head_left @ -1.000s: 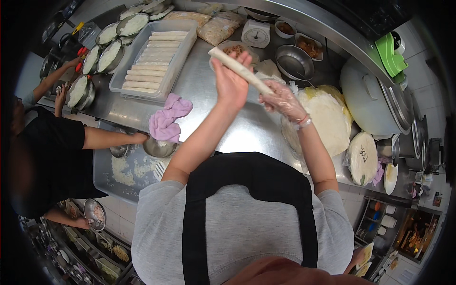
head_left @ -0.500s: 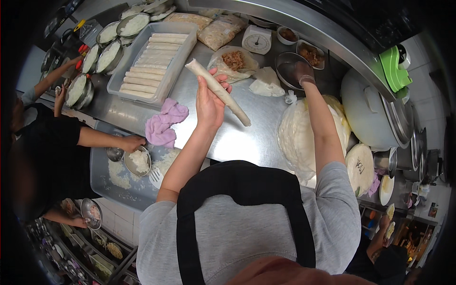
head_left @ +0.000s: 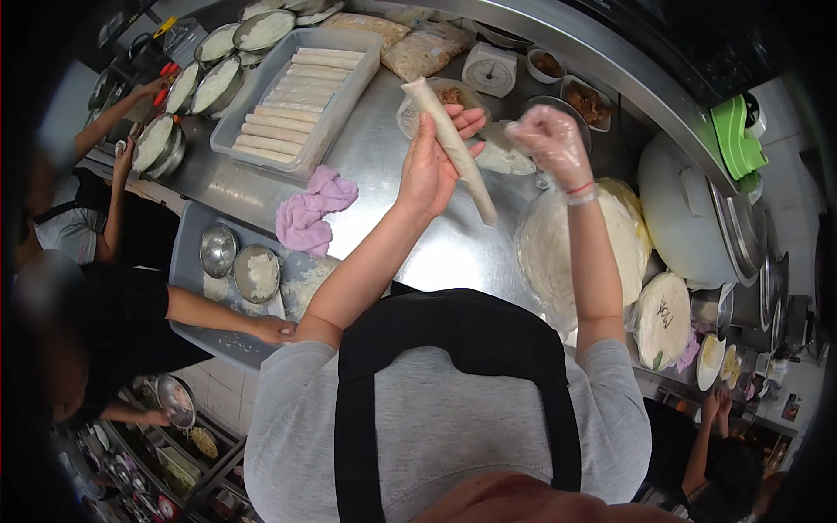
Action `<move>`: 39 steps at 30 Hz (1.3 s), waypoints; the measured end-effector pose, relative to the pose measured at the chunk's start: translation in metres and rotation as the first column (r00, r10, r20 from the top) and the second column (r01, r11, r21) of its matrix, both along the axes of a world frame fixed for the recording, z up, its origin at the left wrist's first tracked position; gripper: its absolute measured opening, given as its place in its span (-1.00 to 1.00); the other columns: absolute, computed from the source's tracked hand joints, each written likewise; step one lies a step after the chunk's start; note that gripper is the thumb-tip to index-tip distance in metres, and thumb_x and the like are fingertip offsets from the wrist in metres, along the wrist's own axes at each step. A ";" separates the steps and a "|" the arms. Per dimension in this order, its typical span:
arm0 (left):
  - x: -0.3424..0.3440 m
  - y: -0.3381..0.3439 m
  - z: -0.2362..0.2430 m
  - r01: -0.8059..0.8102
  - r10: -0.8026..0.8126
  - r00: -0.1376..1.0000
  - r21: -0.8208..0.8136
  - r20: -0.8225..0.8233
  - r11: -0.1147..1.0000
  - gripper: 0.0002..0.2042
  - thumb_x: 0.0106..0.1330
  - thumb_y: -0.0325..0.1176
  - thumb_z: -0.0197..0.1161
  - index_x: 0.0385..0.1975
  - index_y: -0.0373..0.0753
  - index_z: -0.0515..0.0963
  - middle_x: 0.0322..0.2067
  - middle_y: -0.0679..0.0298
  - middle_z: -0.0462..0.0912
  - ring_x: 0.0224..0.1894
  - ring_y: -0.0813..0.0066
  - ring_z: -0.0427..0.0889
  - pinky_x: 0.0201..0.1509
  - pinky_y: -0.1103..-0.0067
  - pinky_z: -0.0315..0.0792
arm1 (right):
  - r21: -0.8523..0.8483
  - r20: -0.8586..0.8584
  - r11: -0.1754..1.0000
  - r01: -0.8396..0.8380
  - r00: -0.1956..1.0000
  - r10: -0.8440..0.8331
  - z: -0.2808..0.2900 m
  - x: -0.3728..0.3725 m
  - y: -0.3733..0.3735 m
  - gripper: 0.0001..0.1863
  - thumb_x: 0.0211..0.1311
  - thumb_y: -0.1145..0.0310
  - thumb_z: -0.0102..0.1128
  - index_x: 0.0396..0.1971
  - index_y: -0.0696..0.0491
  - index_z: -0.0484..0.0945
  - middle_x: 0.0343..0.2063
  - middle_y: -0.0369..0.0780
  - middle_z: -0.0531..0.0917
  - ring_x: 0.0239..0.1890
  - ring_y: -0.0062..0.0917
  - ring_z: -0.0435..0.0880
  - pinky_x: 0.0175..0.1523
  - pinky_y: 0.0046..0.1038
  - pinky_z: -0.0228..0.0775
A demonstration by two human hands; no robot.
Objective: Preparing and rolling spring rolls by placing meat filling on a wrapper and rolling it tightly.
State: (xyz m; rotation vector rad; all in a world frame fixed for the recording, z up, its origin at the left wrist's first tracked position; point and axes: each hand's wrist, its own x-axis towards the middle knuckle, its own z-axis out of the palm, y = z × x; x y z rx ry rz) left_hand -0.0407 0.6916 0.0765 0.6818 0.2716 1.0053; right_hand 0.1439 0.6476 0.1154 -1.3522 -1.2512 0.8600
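My left hand (head_left: 427, 170) holds a long uncooked spring roll (head_left: 449, 135) at a slant, gripped by the thumb with the other fingers spread behind it. My right hand (head_left: 551, 144), in a clear plastic glove, is raised with its fingers drawn together; what they hold, if anything, is hidden. Just behind it stands a dark metal bowl (head_left: 582, 131), partly covered. Past the roll lies an open bag of brown filling (head_left: 449, 94), with a crumpled white cloth or plastic (head_left: 506, 157) nearby. Under my right forearm sits a wrapped stack of round wrappers (head_left: 558, 248).
A plastic tub (head_left: 327, 157) of similar rolls stands left, beside a purple cloth (head_left: 305, 218). A dial scale (head_left: 488, 71) is at the back. Co-workers are at the left; one hand (head_left: 275, 329) is close to my left elbow. A large pot (head_left: 676, 187) stands right.
My right hand has come up out of the metal bowl toward the roll. My left hand has shifted right with the roll. A co-worker's hand has let go of the rice bowl.
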 end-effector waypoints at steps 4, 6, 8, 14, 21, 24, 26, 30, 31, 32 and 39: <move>0.005 -0.011 0.004 0.093 -0.096 0.992 0.040 0.077 0.995 -0.53 0.43 0.06 -0.34 0.05 -0.19 0.26 0.13 0.06 0.34 0.22 0.28 0.29 0.23 0.37 0.25 | -0.002 0.030 0.996 -0.085 0.996 0.085 0.012 -0.035 -0.009 -0.80 -0.05 0.43 0.35 -0.66 0.11 0.47 -0.66 -0.41 0.47 -0.59 -0.77 0.37 -0.48 -0.67 0.23; 0.006 -0.014 0.004 0.116 -0.127 0.981 0.078 0.146 0.990 -0.53 0.43 0.04 -0.32 0.04 -0.22 0.27 0.14 0.03 0.33 0.22 0.27 0.28 0.27 0.37 0.22 | -0.008 0.161 0.997 -0.076 0.984 0.076 0.015 -0.043 -0.012 -0.79 -0.09 0.39 0.36 -0.68 0.12 0.48 -0.68 -0.39 0.47 -0.60 -0.77 0.36 -0.48 -0.64 0.24; 0.006 -0.015 0.005 0.103 -0.113 0.981 0.069 0.158 0.992 -0.53 0.43 0.03 -0.32 0.04 -0.23 0.27 0.14 0.02 0.32 0.22 0.27 0.28 0.29 0.37 0.21 | -0.026 0.229 0.996 -0.090 0.969 0.094 0.016 -0.042 -0.016 -0.80 -0.04 0.45 0.32 -0.66 0.08 0.44 -0.66 -0.43 0.42 -0.57 -0.82 0.33 -0.49 -0.70 0.16; 0.007 -0.016 0.004 0.050 -0.063 0.987 0.085 0.151 0.995 -0.54 0.43 0.02 -0.31 0.03 -0.24 0.27 0.14 0.04 0.31 0.23 0.27 0.27 0.30 0.38 0.19 | -0.027 0.218 0.997 -0.074 0.973 0.078 0.008 -0.044 -0.027 -0.80 -0.17 0.38 0.36 -0.54 0.14 0.55 -0.58 -0.33 0.51 -0.50 -0.73 0.44 -0.41 -0.62 0.29; 0.012 -0.023 0.002 0.084 -0.088 0.982 0.035 0.165 0.996 -0.55 0.43 0.04 -0.33 0.05 -0.16 0.26 0.19 0.13 0.26 0.26 0.30 0.21 0.33 0.32 0.12 | 0.181 0.224 0.983 0.004 0.974 -0.045 0.002 -0.069 -0.028 -0.78 -0.04 0.43 0.26 -0.35 0.14 0.54 -0.43 -0.31 0.55 -0.35 -0.67 0.49 -0.22 -0.60 0.35; 0.013 -0.021 0.000 0.061 -0.074 0.988 0.093 0.138 0.994 -0.56 0.43 0.04 -0.31 0.04 -0.16 0.27 0.19 0.14 0.26 0.26 0.30 0.20 0.31 0.31 0.14 | 0.214 0.096 0.975 0.064 0.992 -0.086 -0.019 -0.063 -0.025 -0.86 0.06 0.44 0.17 -0.38 0.17 0.57 -0.44 -0.26 0.59 -0.36 -0.66 0.50 -0.22 -0.57 0.36; 0.013 -0.020 -0.003 0.076 -0.086 0.986 0.074 0.145 0.994 -0.56 0.43 0.03 -0.30 0.04 -0.16 0.28 0.19 0.13 0.26 0.27 0.30 0.20 0.30 0.31 0.14 | 0.161 0.027 0.982 0.098 0.994 -0.103 -0.014 -0.071 -0.029 -0.87 0.14 0.43 0.09 -0.44 0.18 0.55 -0.40 -0.31 0.56 -0.34 -0.67 0.48 -0.19 -0.61 0.33; 0.012 -0.019 0.000 0.063 -0.060 0.986 -0.020 0.153 0.998 -0.51 0.40 0.09 -0.25 0.03 -0.21 0.30 0.14 0.14 0.33 0.26 0.31 0.21 0.30 0.38 0.13 | 0.233 -0.013 0.970 0.067 0.998 -0.065 -0.028 -0.057 -0.029 -0.83 0.20 0.37 0.10 -0.34 0.17 0.54 -0.41 -0.31 0.55 -0.35 -0.67 0.47 -0.21 -0.61 0.33; 0.009 -0.016 0.001 0.066 -0.062 0.987 -0.018 0.150 0.998 -0.51 0.40 0.09 -0.25 0.03 -0.21 0.30 0.14 0.14 0.33 0.26 0.31 0.21 0.30 0.38 0.13 | 0.201 -0.068 0.977 0.065 0.996 -0.052 -0.034 -0.051 -0.031 -0.80 0.21 0.34 0.10 -0.27 0.16 0.52 -0.40 -0.30 0.56 -0.36 -0.67 0.48 -0.22 -0.60 0.34; 0.006 -0.012 0.003 0.090 -0.082 0.981 -0.037 0.177 0.995 -0.45 0.36 0.17 -0.26 0.03 -0.21 0.30 0.16 0.13 0.32 0.26 0.30 0.21 0.28 0.38 0.14 | 0.170 -0.121 0.983 0.062 0.992 -0.042 -0.041 -0.042 -0.034 -0.76 0.22 0.32 0.11 -0.20 0.15 0.50 -0.39 -0.30 0.56 -0.38 -0.67 0.49 -0.23 -0.59 0.35; -0.022 0.007 -0.004 0.490 -0.412 0.770 -0.039 0.487 0.871 -0.19 0.19 0.37 -0.20 0.19 -0.27 0.21 0.31 0.02 0.03 0.37 0.15 -0.04 0.34 0.13 -0.01 | -0.230 -0.420 0.937 -0.263 0.895 0.148 -0.020 0.014 -0.070 -0.66 0.10 0.42 0.23 -0.09 0.14 0.49 -0.41 -0.25 0.61 -0.49 -0.67 0.55 -0.43 -0.65 0.42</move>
